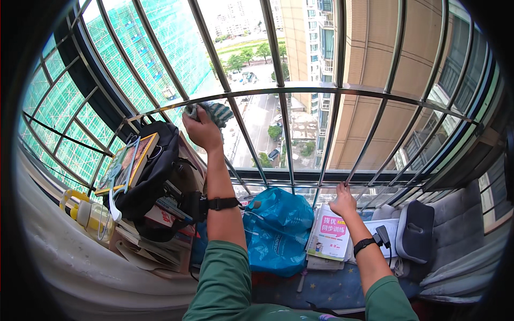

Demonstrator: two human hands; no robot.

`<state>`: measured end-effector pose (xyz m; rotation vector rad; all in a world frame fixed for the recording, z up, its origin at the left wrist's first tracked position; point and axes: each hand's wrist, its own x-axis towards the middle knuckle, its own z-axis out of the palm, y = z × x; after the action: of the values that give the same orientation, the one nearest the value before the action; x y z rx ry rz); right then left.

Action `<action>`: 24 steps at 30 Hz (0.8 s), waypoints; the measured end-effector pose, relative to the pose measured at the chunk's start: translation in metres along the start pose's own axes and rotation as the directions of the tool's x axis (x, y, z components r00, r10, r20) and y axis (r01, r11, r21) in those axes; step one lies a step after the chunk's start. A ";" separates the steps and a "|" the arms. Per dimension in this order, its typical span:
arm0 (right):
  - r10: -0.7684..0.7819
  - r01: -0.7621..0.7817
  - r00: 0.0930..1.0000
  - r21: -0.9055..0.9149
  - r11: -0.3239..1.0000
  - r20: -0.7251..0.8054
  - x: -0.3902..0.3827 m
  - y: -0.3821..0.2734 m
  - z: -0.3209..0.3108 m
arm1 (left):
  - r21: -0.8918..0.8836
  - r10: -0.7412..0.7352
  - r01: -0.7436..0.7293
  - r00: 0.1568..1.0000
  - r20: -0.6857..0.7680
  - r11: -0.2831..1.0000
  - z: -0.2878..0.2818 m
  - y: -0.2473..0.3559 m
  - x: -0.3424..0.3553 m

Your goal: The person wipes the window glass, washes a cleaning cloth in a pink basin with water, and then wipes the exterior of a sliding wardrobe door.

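Note:
My left hand [201,125] grips a grey-green striped cloth [217,113] against the horizontal metal rail [310,89] of the window bars, toward the upper middle. My right hand [342,200] is lower and to the right, fingers apart, their tips touching the lower part of the bars near the sill. Below that hand lie a pink-and-white workbook [329,241] and white papers [383,230]. A blue plastic bag [276,235] sits between my forearms. Left of my left forearm, a black backpack [144,198] carries a yellow framed item [139,155].
Piles of books and papers [139,246], a yellow-handled bottle [91,216] and a curtain [69,241] stand at left. A dark cushion [415,232] and grey padding [458,224] are at right, above star-patterned blue fabric [332,289]. Beyond the bars: buildings, netting, a street far below.

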<state>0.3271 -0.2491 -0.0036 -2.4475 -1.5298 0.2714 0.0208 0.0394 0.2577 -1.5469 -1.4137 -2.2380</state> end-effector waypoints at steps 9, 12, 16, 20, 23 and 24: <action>-0.019 0.019 1.000 -0.013 1.000 0.020 0.005 -0.007 0.007 | 0.269 -0.364 0.296 0.897 0.252 0.916 -0.070 -0.137 -0.184; -0.030 0.031 0.998 0.007 1.000 -0.057 -0.002 0.008 0.005 | -0.154 -0.174 0.219 0.949 0.263 0.963 -0.076 -0.075 -0.195; -0.051 0.052 0.998 0.026 0.998 -0.038 -0.004 0.003 0.009 | -0.473 -0.148 0.391 0.869 0.471 0.790 -0.035 -0.002 -0.130; -0.051 0.053 0.998 0.041 0.998 -0.048 -0.005 0.004 0.011 | -0.434 0.181 -0.019 0.924 0.336 0.901 0.006 0.028 -0.054; -0.041 0.041 0.999 0.033 0.999 -0.008 -0.003 0.003 0.011 | -0.349 0.182 -0.084 0.949 0.259 0.933 0.010 -0.003 -0.060; -0.032 0.032 0.999 0.026 0.999 0.005 -0.005 0.003 0.013 | -0.327 0.130 -0.049 0.964 0.231 0.944 0.009 -0.009 -0.067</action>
<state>0.3237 -0.2538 -0.0163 -2.4026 -1.5564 0.2901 0.0553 0.0236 0.2008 -2.0110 -1.0339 -2.3745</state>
